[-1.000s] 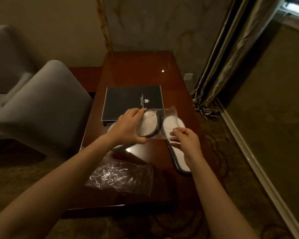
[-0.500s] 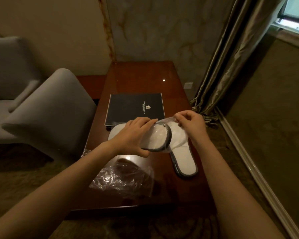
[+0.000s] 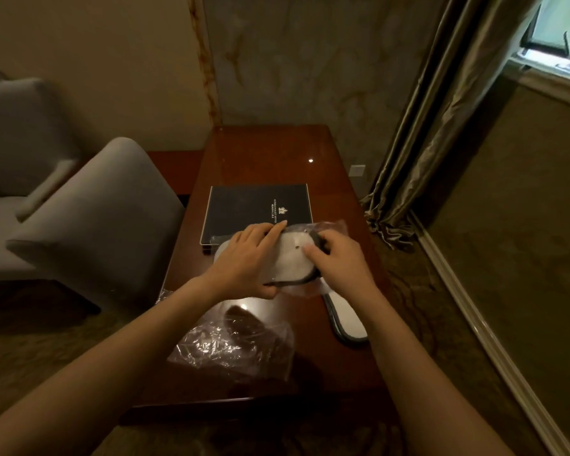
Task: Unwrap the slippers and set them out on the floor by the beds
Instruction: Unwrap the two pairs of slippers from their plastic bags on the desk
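Note:
I hold a pack of white slippers with dark trim [image 3: 292,263] in clear plastic wrap [image 3: 334,227] just above the wooden table [image 3: 264,153]. My left hand [image 3: 249,255] grips the pack from its left side, thumb under the near edge. My right hand [image 3: 338,258] is closed on its right edge, fingers pressed on top. An unwrapped white slipper [image 3: 348,319] lies flat on the table under my right wrist. Another white slipper [image 3: 221,255] peeks out beneath my left hand. An empty crumpled plastic bag [image 3: 234,343] lies at the table's near left.
A black folder [image 3: 257,209] lies behind the hands. Two grey armchairs [image 3: 89,218] stand at the left, the nearer one against the table's edge. Bronze curtains [image 3: 435,120] hang at the right beside a window [image 3: 560,31]. Patterned carpet [image 3: 507,274] surrounds the table.
My right hand moved from the far top corner of the wrap down onto the pack's right edge. The pack has turned flatter, its face toward me. The view has tilted slightly upward.

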Tool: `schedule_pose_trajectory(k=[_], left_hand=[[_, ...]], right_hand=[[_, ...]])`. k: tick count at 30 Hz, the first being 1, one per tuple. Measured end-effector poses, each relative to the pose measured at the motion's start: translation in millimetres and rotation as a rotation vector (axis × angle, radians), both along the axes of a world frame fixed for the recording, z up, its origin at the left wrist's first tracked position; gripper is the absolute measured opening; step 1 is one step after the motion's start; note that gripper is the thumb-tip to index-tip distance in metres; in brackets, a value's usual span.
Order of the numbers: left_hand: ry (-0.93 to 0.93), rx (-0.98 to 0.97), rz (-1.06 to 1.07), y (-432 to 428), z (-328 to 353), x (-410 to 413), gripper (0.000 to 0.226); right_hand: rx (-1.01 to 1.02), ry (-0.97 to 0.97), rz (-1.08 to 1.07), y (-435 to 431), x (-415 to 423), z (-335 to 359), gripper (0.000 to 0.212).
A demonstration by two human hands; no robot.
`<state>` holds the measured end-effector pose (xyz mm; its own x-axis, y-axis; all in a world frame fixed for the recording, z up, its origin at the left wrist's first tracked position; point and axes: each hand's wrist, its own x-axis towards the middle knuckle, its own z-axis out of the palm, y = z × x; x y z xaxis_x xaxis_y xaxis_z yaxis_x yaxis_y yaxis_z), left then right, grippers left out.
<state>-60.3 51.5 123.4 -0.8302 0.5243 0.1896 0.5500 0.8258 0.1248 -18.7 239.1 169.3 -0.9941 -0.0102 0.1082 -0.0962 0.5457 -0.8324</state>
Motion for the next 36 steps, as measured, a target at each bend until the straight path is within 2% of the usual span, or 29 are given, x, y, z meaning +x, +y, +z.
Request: schedule_pose_trajectory(k=[3,6,8,12,15,18,21,25,30,33,36], left_hand=[[-0.105,-0.036,0.057,-18.3,-4.7,-6.0,0.121],[-0.143,-0.059,0.049,-26.1,-9.2,-8.4,0.122],[-0.127,-0.074,0.016,-25.1,-11.1,-7.7,0.119],[-0.095,-0.117,-0.050,-26.5,-11.5,-5.0,0.118],[-0.053,-0.128,-0.116,-21.9,-5.5,-4.9,0.119],[0.038,-0.192,-0.165,-16.7,-2.6,-6.9,0.119],[-0.031,-0.202,-0.157,-20.2,-8.3,-10.7,0.117],[-0.135,-0.139,-0.146,-34.1,-22.3,-19.4,0.107],[-0.226,-0.048,-0.162,-37.7,-39.9,-35.4,0.096],[-0.304,0.039,-0.096,-30.8,-47.3,-45.3,0.086],[-0.330,0.036,-0.042,-24.8,-57.0,-49.4,0.079]], right_hand=[[-0.172,-0.046,-0.067,14.2,-0.5,8.9,0.010],[-0.248,-0.139,-0.007,29.2,-3.2,11.8,0.005],[-0.144,-0.273,0.100,38.1,-7.0,14.1,0.006],[0.217,-0.474,0.298,48.9,-21.1,28.6,0.013],[0.518,-0.466,0.370,31.8,-34.6,33.3,0.027],[0.618,-0.399,0.315,3.7,-40.8,19.3,0.027],[0.571,-0.307,0.276,-2.1,-37.0,5.6,0.026],[0.438,-0.289,0.278,27.4,-23.8,5.3,0.039],[0.301,-0.339,0.250,71.5,-7.0,10.9,0.031],[0.203,-0.390,0.216,89.6,2.3,6.6,0.029],[0.046,-0.437,0.144,112.1,9.5,-2.9,0.020]])
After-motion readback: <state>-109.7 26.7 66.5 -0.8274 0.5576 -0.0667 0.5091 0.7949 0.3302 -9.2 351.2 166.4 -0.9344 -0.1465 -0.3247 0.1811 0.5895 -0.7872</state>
